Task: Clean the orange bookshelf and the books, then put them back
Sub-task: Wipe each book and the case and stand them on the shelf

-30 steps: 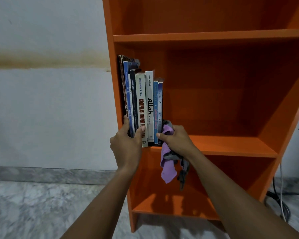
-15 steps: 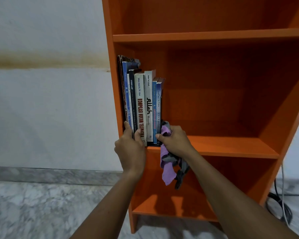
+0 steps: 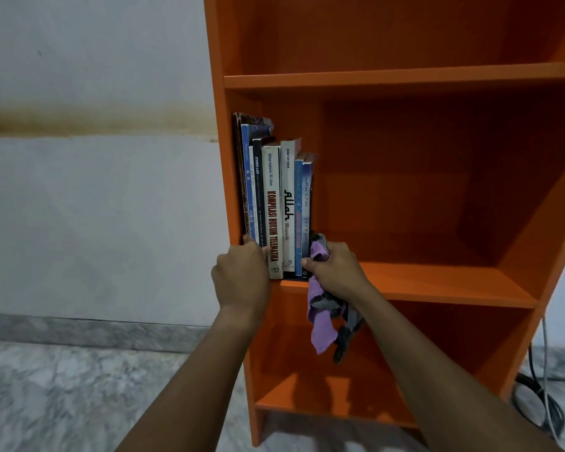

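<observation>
Orange bookshelf holds upright books at the middle shelf's left end. The left hand presses its fingers against their spines; the right hand fingers clamp a purple cloth beside them.

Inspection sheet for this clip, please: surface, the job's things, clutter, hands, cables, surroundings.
Surface: middle shelf board of the orange bookshelf, bare to the right of the books.
Job's things: row of books upright against the left wall; purple and grey cloth hanging below the shelf edge.
Clutter: nothing seen.
Hands: left hand at the foot of the left books; right hand shut on the cloth, beside the rightmost book.
Cables: dark cables on the floor at right.
Surroundings: stained wall, marble floor.
</observation>
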The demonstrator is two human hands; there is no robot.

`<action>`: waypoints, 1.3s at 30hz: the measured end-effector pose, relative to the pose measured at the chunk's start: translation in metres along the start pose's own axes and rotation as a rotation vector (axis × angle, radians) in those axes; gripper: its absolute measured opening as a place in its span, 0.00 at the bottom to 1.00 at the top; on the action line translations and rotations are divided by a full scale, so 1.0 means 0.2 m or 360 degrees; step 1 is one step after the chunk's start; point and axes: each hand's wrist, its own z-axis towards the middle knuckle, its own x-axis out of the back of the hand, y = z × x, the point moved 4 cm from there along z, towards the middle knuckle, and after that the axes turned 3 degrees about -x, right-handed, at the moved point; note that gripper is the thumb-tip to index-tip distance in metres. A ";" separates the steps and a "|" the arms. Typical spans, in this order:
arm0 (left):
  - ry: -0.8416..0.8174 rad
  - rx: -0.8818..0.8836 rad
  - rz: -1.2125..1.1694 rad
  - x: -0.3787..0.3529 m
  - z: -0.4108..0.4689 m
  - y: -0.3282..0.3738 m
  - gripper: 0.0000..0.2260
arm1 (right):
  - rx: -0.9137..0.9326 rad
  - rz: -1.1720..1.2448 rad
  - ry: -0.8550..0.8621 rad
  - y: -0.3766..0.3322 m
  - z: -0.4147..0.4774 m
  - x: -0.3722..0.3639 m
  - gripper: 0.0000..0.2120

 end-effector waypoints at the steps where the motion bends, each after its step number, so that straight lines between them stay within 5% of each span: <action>1: -0.0019 0.0010 0.0053 0.01 0.01 0.00 0.18 | 0.0007 0.0003 -0.0004 0.00 0.00 0.00 0.14; 7: 0.0156 0.0090 -0.0306 0.00 0.02 -0.07 0.13 | -0.0035 0.0026 -0.0033 -0.01 0.01 0.01 0.14; 15: 0.0115 0.0115 -0.0173 -0.04 0.00 -0.01 0.16 | -0.0058 -0.0050 -0.0010 -0.03 0.02 0.01 0.21; 21: -0.0129 0.0040 0.0244 -0.07 -0.01 0.04 0.20 | -0.0075 -0.0313 -0.0020 -0.05 0.00 -0.04 0.03; 25: -0.0512 -0.0011 0.0209 0.01 -0.14 0.03 0.17 | -0.0176 -0.0344 -0.0111 -0.10 -0.18 -0.02 0.22; 27: -0.0792 -0.0029 0.0092 0.07 -0.18 -0.01 0.20 | -0.0149 -0.0246 -0.0061 -0.15 -0.29 0.04 0.30; 32: -0.1180 0.0074 -0.0899 0.44 -0.26 0.11 0.17 | -0.0043 0.0356 0.0043 -0.44 -0.55 0.20 0.12; 39: -0.1116 0.0092 -0.1481 0.93 -0.35 0.19 0.10 | -0.0006 0.0913 0.0177 -0.90 -0.84 0.27 0.12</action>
